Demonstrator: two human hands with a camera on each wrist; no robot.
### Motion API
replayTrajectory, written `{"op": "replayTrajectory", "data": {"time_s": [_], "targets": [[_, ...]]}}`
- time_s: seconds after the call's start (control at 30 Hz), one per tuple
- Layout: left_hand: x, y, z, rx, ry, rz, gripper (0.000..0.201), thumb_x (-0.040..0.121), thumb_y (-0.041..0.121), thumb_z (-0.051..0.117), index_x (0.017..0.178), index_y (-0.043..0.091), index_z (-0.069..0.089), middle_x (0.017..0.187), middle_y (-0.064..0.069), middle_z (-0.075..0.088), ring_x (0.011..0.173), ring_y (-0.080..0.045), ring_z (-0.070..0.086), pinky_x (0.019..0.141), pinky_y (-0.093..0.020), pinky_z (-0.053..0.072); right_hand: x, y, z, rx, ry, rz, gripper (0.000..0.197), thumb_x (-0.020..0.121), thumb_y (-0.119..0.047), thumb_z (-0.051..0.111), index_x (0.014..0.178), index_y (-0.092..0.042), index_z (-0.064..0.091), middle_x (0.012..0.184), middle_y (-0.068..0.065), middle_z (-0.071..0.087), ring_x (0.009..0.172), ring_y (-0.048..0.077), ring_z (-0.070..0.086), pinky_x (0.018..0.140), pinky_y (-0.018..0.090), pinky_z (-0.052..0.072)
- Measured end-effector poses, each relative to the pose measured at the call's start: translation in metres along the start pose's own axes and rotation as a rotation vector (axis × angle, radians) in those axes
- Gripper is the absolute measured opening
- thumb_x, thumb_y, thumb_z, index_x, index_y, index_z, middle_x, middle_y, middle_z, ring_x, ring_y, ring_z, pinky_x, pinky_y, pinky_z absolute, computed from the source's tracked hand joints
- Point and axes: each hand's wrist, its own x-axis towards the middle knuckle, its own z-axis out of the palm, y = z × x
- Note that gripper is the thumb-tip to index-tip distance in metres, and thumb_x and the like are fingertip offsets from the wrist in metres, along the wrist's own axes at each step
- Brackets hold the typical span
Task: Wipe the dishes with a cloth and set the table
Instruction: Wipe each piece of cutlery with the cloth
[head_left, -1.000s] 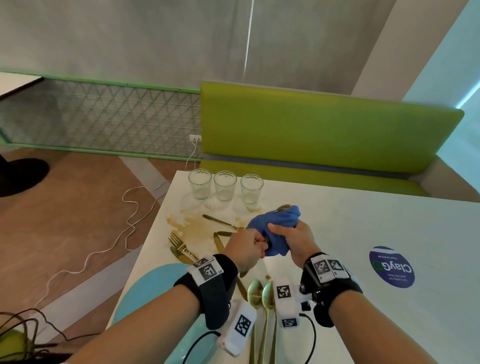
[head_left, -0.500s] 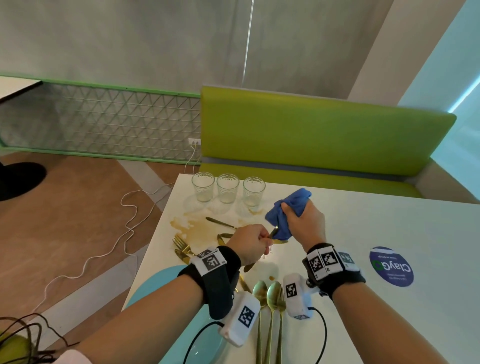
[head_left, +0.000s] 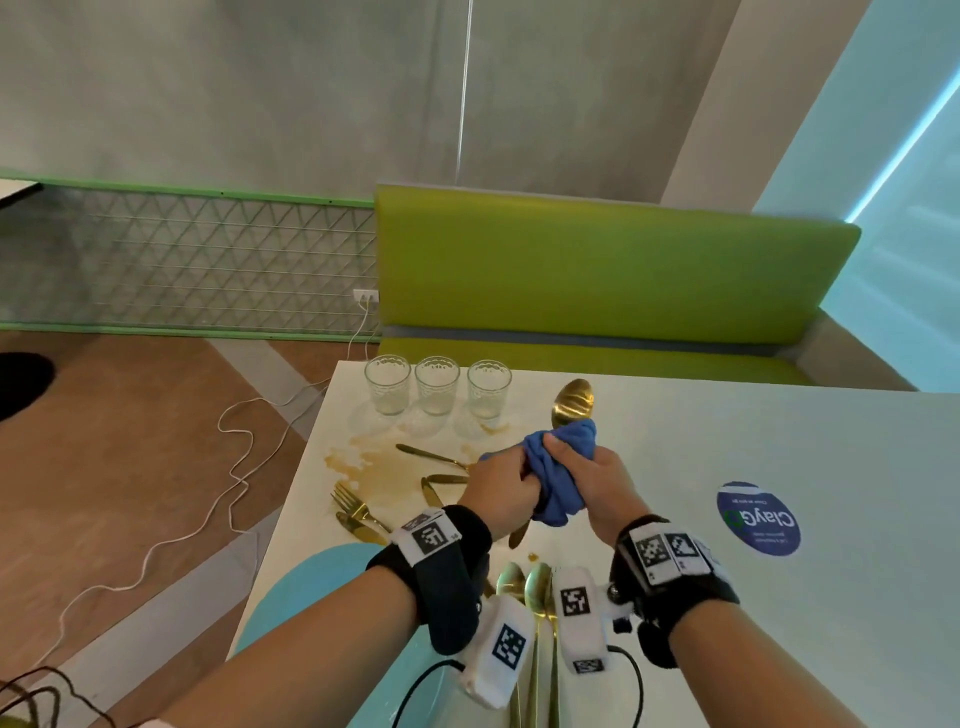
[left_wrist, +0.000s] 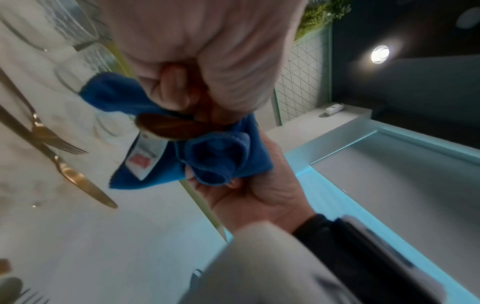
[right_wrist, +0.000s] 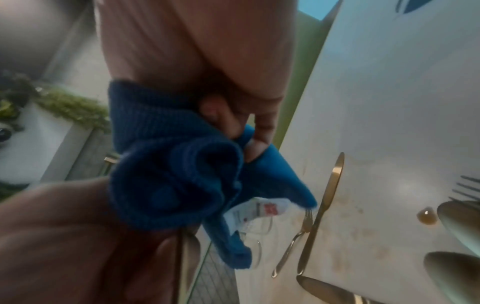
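My left hand (head_left: 501, 488) grips the handle of a gold spoon (head_left: 572, 402) held above the white table (head_left: 753, 431). My right hand (head_left: 584, 467) grips a blue cloth (head_left: 558, 488) wrapped round the spoon's stem, right against the left hand. The spoon's bowl sticks out bare above the cloth. In the left wrist view the left hand (left_wrist: 197, 67) is a fist over the handle end (left_wrist: 166, 127), with the cloth (left_wrist: 215, 160) below it. In the right wrist view the right hand (right_wrist: 228, 115) pinches the bunched cloth (right_wrist: 176, 174).
Three empty glasses (head_left: 437, 384) stand at the table's far edge, behind a brown spill (head_left: 374, 467). Gold knives (head_left: 431, 457) and a fork (head_left: 353, 504) lie in the spill. Two spoons (head_left: 537, 579) and a teal plate (head_left: 291, 587) are near me. A green bench (head_left: 597, 270) is beyond.
The right hand slid the cloth out along the spoon, then back down the stem to the left hand. The spoon's bowl now shows bare above the cloth.
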Motion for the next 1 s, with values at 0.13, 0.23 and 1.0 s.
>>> {"op": "replayTrajectory", "data": {"time_s": [0.13, 0.23, 1.0], "targets": [[-0.008, 0.006, 0.003, -0.123, 0.055, 0.015, 0.016, 0.095, 0.015, 0.043, 0.092, 0.007, 0.056, 0.08, -0.005, 0.056, 0.067, -0.014, 0.049, 0.06, -0.024, 0.038, 0.001, -0.011, -0.006, 0.017, 0.072, -0.044, 0.025, 0.088, -0.027, 0.06, 0.076, -0.005, 0.059, 0.071, 0.009, 0.059, 0.074, 0.024, 0.057, 0.067, 0.03, 0.047], [-0.019, 0.003, 0.007, -0.099, 0.02, -0.03, 0.024, 0.098, 0.028, 0.043, 0.106, 0.011, 0.059, 0.098, -0.001, 0.061, 0.089, -0.018, 0.057, 0.067, -0.023, 0.037, 0.007, -0.022, -0.018, 0.139, 0.128, -0.008, 0.023, 0.086, -0.03, 0.063, 0.071, -0.013, 0.059, 0.076, 0.01, 0.061, 0.075, 0.023, 0.058, 0.069, 0.035, 0.049], [-0.004, -0.011, 0.03, -0.447, -0.082, -0.269, 0.027, 0.093, 0.023, 0.056, 0.111, 0.004, 0.064, 0.082, -0.001, 0.062, 0.077, -0.012, 0.054, 0.059, -0.016, 0.039, -0.042, 0.053, -0.049, -0.455, -0.282, 0.021, 0.018, 0.086, -0.028, 0.064, 0.069, -0.024, 0.059, 0.075, -0.001, 0.063, 0.075, 0.014, 0.058, 0.07, 0.022, 0.048]]}}
